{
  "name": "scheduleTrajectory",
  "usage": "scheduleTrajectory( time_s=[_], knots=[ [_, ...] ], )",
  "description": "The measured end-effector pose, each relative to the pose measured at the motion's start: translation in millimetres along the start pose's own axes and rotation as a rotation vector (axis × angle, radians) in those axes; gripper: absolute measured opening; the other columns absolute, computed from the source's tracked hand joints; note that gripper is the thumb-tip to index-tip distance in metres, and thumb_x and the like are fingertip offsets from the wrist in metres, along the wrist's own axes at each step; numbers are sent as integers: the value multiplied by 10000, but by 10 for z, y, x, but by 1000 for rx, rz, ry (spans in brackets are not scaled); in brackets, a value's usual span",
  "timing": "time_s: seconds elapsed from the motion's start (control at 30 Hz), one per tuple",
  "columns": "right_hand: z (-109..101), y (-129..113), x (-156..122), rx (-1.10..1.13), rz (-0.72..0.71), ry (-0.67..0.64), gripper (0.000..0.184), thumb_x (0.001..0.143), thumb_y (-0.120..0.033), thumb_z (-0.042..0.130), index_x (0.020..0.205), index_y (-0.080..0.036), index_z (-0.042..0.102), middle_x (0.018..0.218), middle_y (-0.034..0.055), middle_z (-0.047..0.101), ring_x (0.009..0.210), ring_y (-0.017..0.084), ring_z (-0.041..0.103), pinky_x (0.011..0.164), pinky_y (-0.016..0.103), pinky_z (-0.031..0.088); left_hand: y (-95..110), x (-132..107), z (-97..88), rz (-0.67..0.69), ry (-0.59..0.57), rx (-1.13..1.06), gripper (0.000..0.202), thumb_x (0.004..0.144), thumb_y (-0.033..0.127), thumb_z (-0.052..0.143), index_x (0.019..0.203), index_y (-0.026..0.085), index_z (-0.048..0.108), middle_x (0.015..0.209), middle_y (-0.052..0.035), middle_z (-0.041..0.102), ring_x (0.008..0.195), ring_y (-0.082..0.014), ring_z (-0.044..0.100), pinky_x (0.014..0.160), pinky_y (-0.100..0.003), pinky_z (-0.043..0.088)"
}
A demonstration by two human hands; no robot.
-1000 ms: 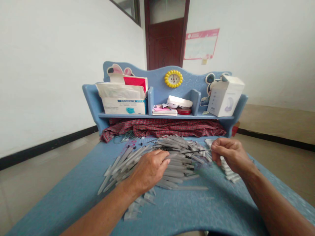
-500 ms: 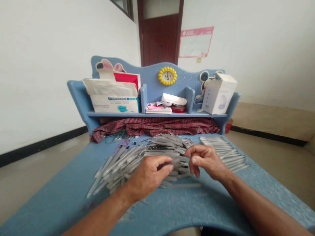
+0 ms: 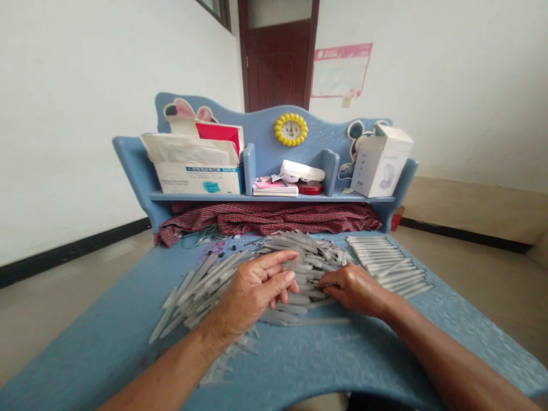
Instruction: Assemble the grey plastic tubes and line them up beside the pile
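Observation:
My left hand (image 3: pixel 263 288) is raised over the pile, thumb and fingers closed around a small clear piece (image 3: pixel 294 263) that looks like a pen cap. Under and beyond it lies a big heap of grey translucent pens (image 3: pixel 295 245), some with dark ends. At the heap's right side my right hand (image 3: pixel 353 288) pinches with thumb and forefinger at the end of a pen; its fingertips partly hide that end. More clear caps (image 3: pixel 246 343) lie on the blue table below my left wrist. Pens (image 3: pixel 385 262) in a neat row lie beyond my right hand.
A blue shelf (image 3: pixel 274 198) rises at the table's back, holding a mask box (image 3: pixel 201 178), a red round tin (image 3: pixel 310 188) and a white box (image 3: pixel 382 162). Checked cloth (image 3: pixel 274 218) is bunched beneath it. Small black pieces (image 3: pixel 234 248) lie left of the heap.
My right hand has lowered onto the heap, and its fingers have closed at a pen end. My left hand has turned slightly, showing the clear piece at its fingertips.

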State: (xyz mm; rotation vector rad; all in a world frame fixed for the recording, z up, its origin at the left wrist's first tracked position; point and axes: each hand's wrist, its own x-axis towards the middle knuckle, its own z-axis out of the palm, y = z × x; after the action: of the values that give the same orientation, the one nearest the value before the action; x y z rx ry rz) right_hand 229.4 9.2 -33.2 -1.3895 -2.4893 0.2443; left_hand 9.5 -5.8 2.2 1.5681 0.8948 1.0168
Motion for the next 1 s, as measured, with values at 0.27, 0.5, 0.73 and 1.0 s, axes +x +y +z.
scheduleTrajectory(
  time_s=[0.27, 0.5, 0.73, 1.0],
  knots=[
    [-3, -28, 3, -256, 17, -56, 243, 827, -235, 417, 840, -207, 658, 724, 55, 682, 673, 168, 608, 561, 241, 294, -24, 1, -2, -25, -82, 31, 477, 792, 283, 529, 1250, 154, 499, 639, -13, 625, 460, -71, 489, 395, -171, 338],
    [-38, -16, -4, -205, 75, -86, 171, 776, -259, 499, 866, -225, 641, 737, 38, 678, 686, 176, 602, 564, 243, 296, -29, -9, 12, -66, -96, 27, 480, 792, 295, 530, 1248, 148, 495, 642, -13, 623, 451, -67, 482, 372, -154, 332],
    [-53, 62, -2, -148, 122, -100, 128, 742, -232, 530, 814, -223, 636, 701, 22, 646, 687, 166, 577, 573, 233, 299, -43, -4, 10, -71, -113, 7, 490, 781, 294, 539, 1246, 150, 487, 655, -18, 624, 452, -76, 495, 350, -152, 347],
    [-66, 118, 5, -44, 176, -139, 93, 709, -236, 564, 768, -206, 629, 663, -6, 611, 606, 119, 526, 537, 208, 291, -67, 9, -1, -61, -127, 17, 470, 777, 300, 544, 1223, 160, 499, 700, -28, 639, 445, -72, 499, 342, -152, 340]
  ],
)
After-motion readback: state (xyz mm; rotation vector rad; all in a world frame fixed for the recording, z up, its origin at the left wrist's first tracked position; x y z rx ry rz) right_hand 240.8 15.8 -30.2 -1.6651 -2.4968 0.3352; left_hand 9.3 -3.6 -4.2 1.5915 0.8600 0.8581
